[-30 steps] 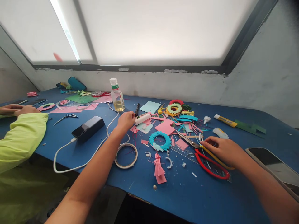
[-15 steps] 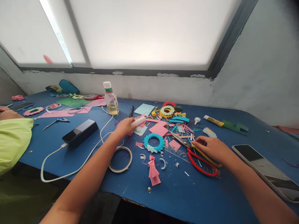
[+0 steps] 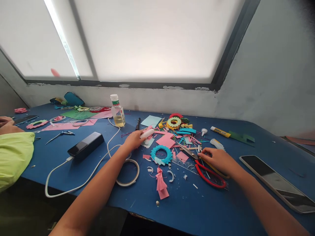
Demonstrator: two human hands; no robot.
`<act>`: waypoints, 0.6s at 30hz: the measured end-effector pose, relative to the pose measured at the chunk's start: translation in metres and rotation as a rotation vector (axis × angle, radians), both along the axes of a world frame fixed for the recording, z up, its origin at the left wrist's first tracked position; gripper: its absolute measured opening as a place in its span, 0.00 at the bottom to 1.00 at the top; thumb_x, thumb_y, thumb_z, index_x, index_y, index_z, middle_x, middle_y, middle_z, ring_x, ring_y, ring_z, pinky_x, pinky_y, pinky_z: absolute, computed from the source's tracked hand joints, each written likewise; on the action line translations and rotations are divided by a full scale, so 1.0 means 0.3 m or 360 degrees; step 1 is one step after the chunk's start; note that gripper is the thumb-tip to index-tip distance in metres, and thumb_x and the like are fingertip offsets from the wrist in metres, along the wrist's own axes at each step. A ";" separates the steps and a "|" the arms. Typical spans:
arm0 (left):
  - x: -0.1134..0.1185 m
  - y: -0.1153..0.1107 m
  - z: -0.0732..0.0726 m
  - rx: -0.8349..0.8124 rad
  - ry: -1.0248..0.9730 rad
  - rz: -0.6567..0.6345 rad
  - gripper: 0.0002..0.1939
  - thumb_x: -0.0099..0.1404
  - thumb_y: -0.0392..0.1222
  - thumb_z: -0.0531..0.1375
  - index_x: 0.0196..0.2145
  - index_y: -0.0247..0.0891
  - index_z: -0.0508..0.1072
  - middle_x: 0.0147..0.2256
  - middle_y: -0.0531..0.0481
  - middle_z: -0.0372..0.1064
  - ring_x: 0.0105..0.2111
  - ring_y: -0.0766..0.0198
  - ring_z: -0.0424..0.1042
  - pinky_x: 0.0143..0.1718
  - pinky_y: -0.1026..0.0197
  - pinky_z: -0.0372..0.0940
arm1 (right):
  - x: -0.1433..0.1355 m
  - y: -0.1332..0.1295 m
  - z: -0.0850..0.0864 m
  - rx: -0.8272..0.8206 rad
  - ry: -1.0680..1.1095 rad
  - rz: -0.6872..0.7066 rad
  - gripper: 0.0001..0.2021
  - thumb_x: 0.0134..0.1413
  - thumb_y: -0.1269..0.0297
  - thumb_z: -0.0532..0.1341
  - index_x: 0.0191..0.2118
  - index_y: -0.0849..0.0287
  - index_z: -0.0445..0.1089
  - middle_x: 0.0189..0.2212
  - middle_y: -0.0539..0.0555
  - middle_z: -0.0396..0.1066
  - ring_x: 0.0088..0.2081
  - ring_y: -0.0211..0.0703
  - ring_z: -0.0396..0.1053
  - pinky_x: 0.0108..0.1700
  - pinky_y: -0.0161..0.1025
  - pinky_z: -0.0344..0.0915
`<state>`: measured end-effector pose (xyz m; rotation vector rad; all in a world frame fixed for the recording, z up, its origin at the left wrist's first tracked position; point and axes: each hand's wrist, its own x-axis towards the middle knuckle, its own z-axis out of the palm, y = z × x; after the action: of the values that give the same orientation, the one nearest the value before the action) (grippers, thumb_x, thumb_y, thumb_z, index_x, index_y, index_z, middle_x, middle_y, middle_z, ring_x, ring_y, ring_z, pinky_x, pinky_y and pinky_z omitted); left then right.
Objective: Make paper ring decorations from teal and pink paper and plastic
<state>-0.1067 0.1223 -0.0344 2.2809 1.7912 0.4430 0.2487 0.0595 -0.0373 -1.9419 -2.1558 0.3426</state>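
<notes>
Lying closest on the blue desk [image 3: 209, 209], a small round bead [image 3: 157, 203] sits just below a folded pink paper strip [image 3: 161, 186]. A large phone [image 3: 278, 182] rests at the right. Inward from it, the right hand [image 3: 215, 159] lies over the yellow handle of the scissors [image 3: 196, 162], fingers bent and tips close together; whether it grips the handle or only rests there, I cannot tell. The scissors lie flat, blades pointing away and leftward into the paper scraps.

A tape roll [image 3: 128, 184] lies flat beside the left forearm, with a toothed blue paper ring [image 3: 169, 154] to its right. The left hand [image 3: 134, 141] is closed around a white tube [image 3: 147, 133], whose far end sticks out to the right above pink and pale paper bits. Left of that arm stands a dark boxy device [image 3: 86, 146] with a white cable [image 3: 52, 196] plugged in.

Farther back are a black pen [image 3: 138, 124], a pale blue sheet [image 3: 151, 121], stacked paper rosettes [image 3: 174, 122] and a yellow glue tube [image 3: 220, 131]. A capped bottle [image 3: 118, 113] stands upright, partly filled with yellowish liquid. At far left, a co-worker's lime sleeve [image 3: 14, 157] reaches over the desk.
</notes>
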 end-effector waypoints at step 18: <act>-0.063 0.054 0.014 0.0122 -0.0544 0.0415 0.15 0.65 0.43 0.55 0.48 0.35 0.65 0.46 0.44 0.65 0.42 0.59 0.68 0.41 0.52 0.66 | 0.048 0.033 -0.001 0.0377 0.0366 -0.0371 0.27 0.54 0.42 0.41 0.28 0.58 0.66 0.17 0.53 0.65 0.20 0.42 0.64 0.26 0.39 0.58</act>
<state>-0.1257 0.1386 -0.0304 1.8756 1.9177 0.9003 0.2632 0.0694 -0.0375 -1.8905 -1.7224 0.2425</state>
